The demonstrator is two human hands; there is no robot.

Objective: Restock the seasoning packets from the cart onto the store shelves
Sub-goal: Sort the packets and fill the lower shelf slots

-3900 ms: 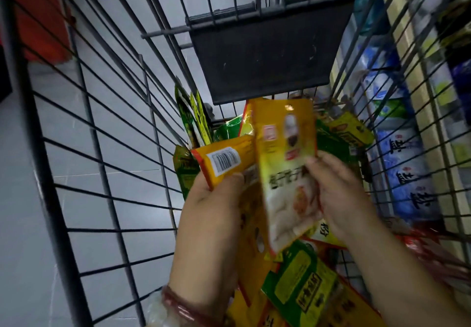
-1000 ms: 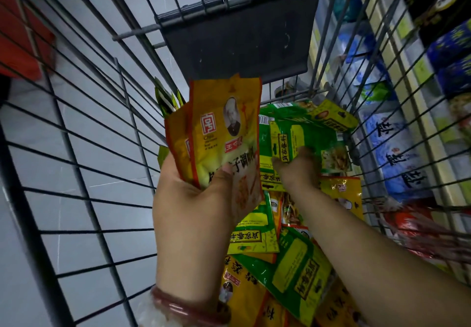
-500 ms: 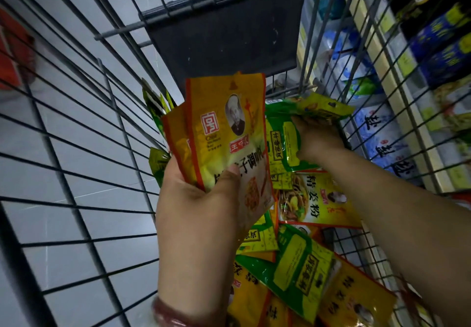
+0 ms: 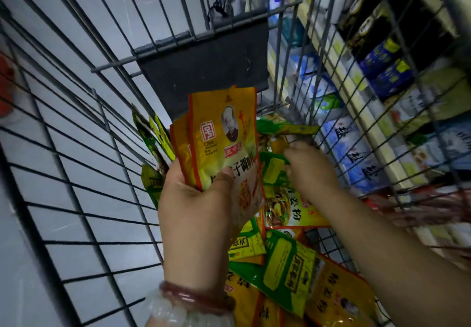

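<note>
I am holding a fanned stack of yellow foil seasoning packets point(image 4: 224, 145) in my left hand point(image 4: 196, 206), thumb clamping; my right hand point(image 4: 309, 167), fingers curled, is pinching a green packet point(image 4: 274, 173) mid-frame in the wire cart point(image 4: 76, 148); advisable: lift singly.

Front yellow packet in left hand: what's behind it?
At least one more yellow packet behind the front packet, its edge showing left. Left hand holds both. More behind: covered.

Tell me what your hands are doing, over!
Left hand grips yellow packets, upright. Right hand down in the cart, fingers curled on loose packets. Nothing shelved yet. Cart wires between hands and shelves.
</note>
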